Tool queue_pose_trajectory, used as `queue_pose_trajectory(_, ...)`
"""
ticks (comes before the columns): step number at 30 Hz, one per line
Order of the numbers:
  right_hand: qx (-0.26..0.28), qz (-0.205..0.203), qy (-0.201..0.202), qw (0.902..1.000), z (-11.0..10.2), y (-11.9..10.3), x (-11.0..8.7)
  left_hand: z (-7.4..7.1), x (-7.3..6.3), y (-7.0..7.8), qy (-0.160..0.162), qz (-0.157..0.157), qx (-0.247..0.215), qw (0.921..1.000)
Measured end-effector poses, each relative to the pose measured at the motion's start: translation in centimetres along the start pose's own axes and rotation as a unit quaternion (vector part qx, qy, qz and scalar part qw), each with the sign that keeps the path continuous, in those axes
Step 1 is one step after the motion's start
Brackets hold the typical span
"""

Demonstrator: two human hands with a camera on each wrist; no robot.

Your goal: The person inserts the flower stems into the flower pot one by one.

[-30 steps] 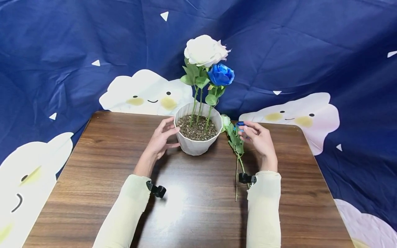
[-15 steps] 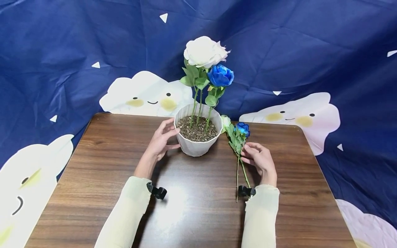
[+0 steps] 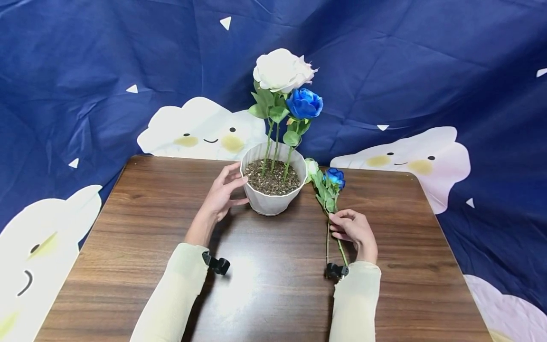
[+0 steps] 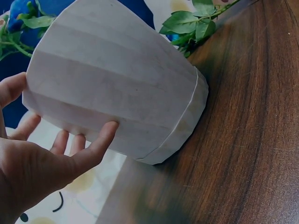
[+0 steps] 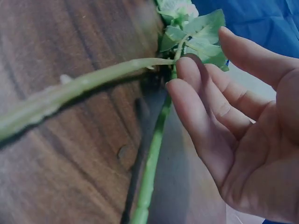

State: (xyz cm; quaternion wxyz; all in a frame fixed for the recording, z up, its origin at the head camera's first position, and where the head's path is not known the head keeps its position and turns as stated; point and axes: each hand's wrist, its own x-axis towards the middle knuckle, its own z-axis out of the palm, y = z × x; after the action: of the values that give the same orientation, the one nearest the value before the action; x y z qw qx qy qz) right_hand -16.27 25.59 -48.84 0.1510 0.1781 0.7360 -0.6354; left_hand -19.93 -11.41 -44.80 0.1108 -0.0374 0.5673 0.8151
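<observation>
In the head view, my left hand (image 3: 219, 195) is at the left side of a white flowerpot (image 3: 269, 203). Its spread fingertips touch the rim and wall, as the left wrist view also shows. The pot holds soil (image 3: 273, 183) with a large white rose (image 3: 282, 71) and a blue rose (image 3: 305, 103) upright in it. Right of the pot, a white rose (image 3: 312, 168) and a blue rose (image 3: 335, 177) lie on the table. My right hand (image 3: 355, 231) reaches their stems (image 5: 152, 163); its fingertips are at the stems, and the thumb stands apart in the right wrist view.
A brown wooden table (image 3: 141, 228) carries everything. Behind it hangs a dark blue cloth (image 3: 128, 42) printed with smiling clouds. A black wrist camera (image 3: 220, 266) sits at the left cuff and another camera (image 3: 336, 270) at the right.
My right hand has moved from the lying blue rose's bloom down along the leaves to the stems, uncovering the bloom. The left hand and pot have stayed put.
</observation>
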Motion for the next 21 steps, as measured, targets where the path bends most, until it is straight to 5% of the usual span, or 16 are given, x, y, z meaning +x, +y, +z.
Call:
queue_pose_trajectory(17,-0.112,0.023,0.029,0.9931,1.7,0.4,0.2,0.0,0.0,-0.1,-0.002,0.002,-0.001,1.0)
queue_pose_trajectory(21,-0.102,0.019,0.03,0.9942,1.9,0.4,0.2,-0.1,0.0,-0.1,-0.002,0.003,0.001,1.0)
